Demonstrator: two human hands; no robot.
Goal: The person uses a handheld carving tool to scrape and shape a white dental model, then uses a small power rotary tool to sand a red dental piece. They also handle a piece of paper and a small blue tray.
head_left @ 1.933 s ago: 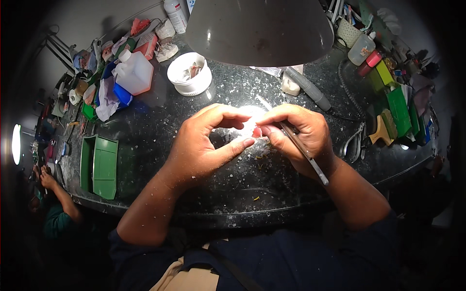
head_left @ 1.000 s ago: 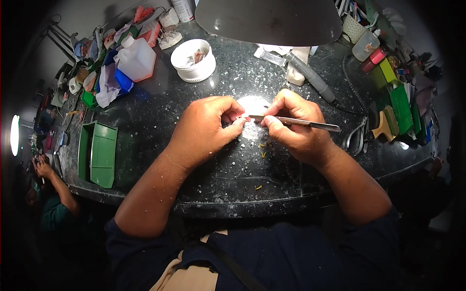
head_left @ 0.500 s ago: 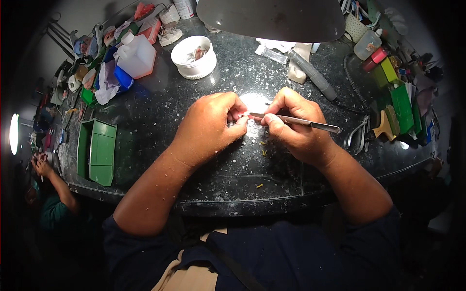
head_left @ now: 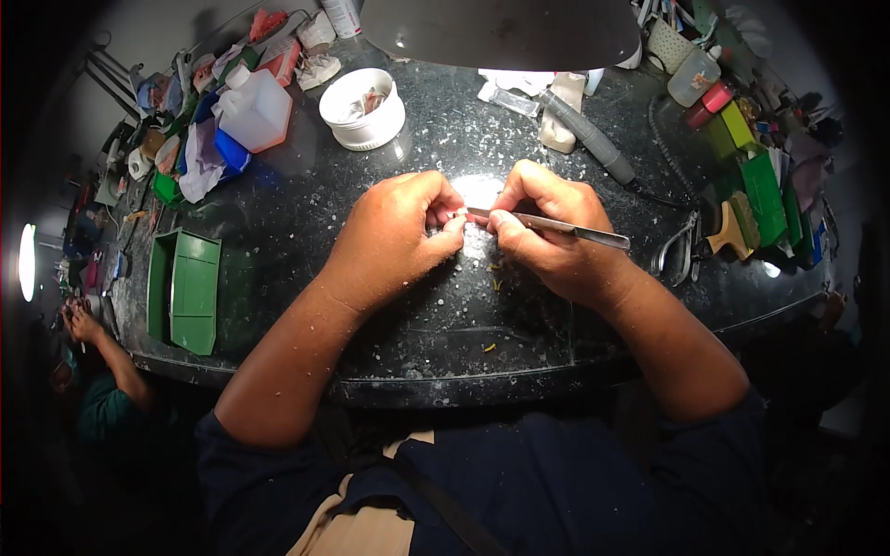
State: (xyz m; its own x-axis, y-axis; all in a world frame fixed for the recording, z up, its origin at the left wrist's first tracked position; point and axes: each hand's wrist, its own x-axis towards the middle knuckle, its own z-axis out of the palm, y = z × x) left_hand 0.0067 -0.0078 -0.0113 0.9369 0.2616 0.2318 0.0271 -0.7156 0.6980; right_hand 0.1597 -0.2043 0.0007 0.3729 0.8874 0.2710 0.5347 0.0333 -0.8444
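Under the lamp's bright spot, both my hands meet over the dark worktop (head_left: pixel 436 343). My left hand (head_left: pixel 394 227) is closed, thumb and fingers pinching a tiny whitish and reddish piece (head_left: pixel 458 215) that is mostly hidden. In my right hand (head_left: pixel 552 218) is a slim metal tool (head_left: pixel 579 231) with a flat handle, scalpel-like in shape, gripped like a pen. Its thin end points left and reaches the small piece at my left fingertips; whether it touches cannot be made out. Small yellow scraps (head_left: pixel 496 285) and white specks lie below my hands.
A dark lamp shade (head_left: pixel 501 32) overhangs the far side. Beyond my hands are a white round pot (head_left: pixel 363 125) and a grey corded handpiece (head_left: pixel 589 139). A green bin (head_left: pixel 193 292) stands left; a wooden-handled brush (head_left: pixel 732 232) lies right. A co-worker's hand (head_left: pixel 83 324) shows far left.
The tool and my right hand have shifted slightly left and up. My left fingers have turned the small piece a little. The background has shifted slightly left as well.
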